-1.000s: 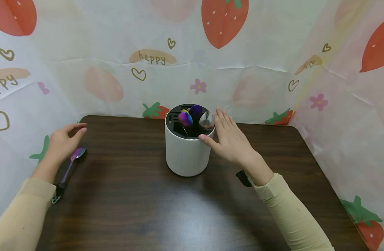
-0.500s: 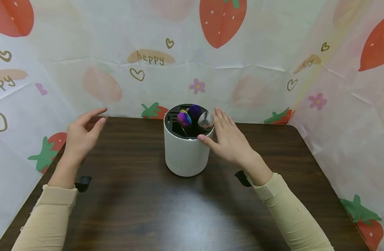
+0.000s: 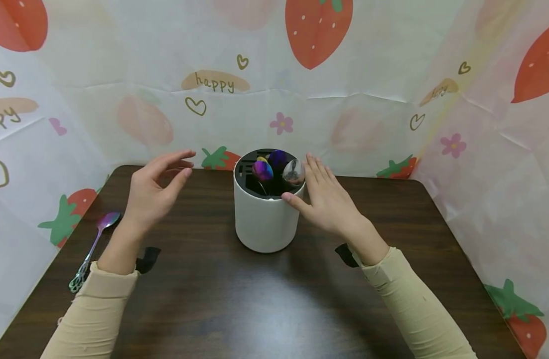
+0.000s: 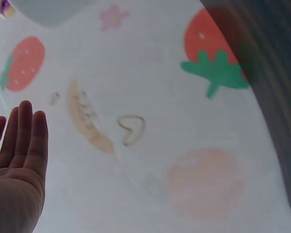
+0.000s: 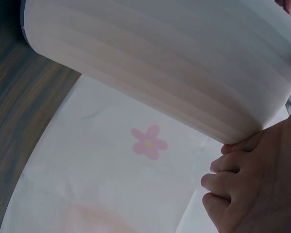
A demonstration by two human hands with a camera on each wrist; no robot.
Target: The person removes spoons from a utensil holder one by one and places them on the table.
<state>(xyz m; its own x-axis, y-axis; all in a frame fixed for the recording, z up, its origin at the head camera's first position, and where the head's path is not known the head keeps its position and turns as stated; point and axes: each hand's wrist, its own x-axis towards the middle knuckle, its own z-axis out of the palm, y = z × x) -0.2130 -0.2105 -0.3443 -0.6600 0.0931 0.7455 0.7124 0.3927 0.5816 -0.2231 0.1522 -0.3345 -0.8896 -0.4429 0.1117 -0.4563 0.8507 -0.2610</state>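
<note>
A white round utensil holder with a black slotted top stands upright on the table. Out of its top rise an iridescent spoon, a dark purple spoon and a silver spoon. My right hand rests against the holder's right side with straight fingers, the thumb on the front rim; the right wrist view has these fingers touching the white wall. My left hand is in the air left of the holder, fingers loosely bent, holding nothing. Behind its wrist, a purple-blue spoon with an ornate handle lies on the table.
The dark wooden table has rounded far corners. A white cloth printed with strawberries, hearts and flowers hangs behind it and along both sides. A black strap piece shows at the left wrist, another at the right.
My left hand has moved right from above the loose spoon toward the holder, uncovering that spoon. The right hand and the holder have stayed in place.
</note>
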